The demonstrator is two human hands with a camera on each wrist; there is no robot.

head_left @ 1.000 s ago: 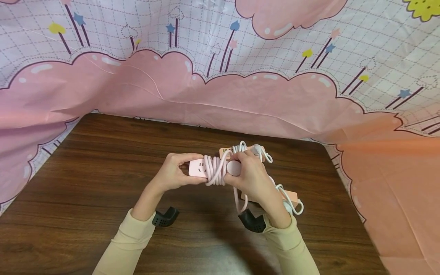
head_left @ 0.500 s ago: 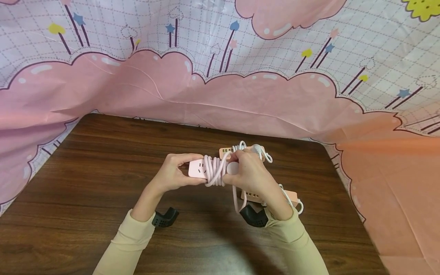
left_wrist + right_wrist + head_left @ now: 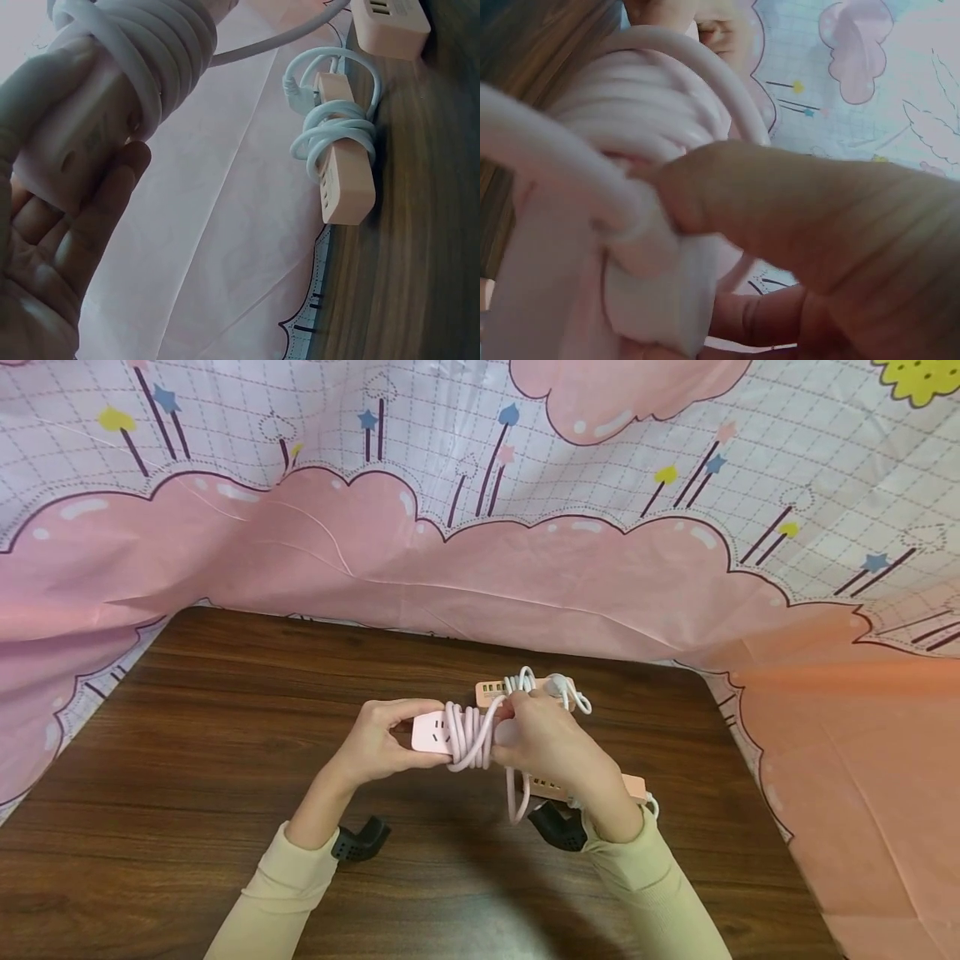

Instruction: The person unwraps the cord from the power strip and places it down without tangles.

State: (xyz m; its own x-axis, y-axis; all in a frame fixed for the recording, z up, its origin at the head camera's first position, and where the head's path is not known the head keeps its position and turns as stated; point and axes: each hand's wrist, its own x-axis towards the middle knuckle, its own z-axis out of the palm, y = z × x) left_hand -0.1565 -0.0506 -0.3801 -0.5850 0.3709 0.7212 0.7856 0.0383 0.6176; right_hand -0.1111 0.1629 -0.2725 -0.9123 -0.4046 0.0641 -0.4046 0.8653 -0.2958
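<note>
A pink power strip [image 3: 429, 732] is held up over the table, its socket face showing at the left end. Several turns of its pale pink cord [image 3: 471, 745] wrap the middle. My left hand [image 3: 371, 739] grips the left end, thumb along one side and fingers along the other. At the right end, my right hand [image 3: 558, 739] pinches the plug [image 3: 660, 300], which lies against the strip with the cord running out of it. A loop of cord [image 3: 513, 797] hangs below the right hand. The right fingers hide much of that end in the head view.
Behind the hands lies a peach power strip [image 3: 491, 692] with a white cord wound round it. Another peach strip [image 3: 634, 788] lies partly under the right forearm. Black wrist mounts [image 3: 362, 840] stick out from both wrists. A patterned pink curtain [image 3: 450, 568] borders the wooden table [image 3: 225, 710].
My right hand has turned slightly and covers more of the plug's round face, while its forearm has swung right. The hanging loop has shifted a little left. The left hand keeps its grip.
</note>
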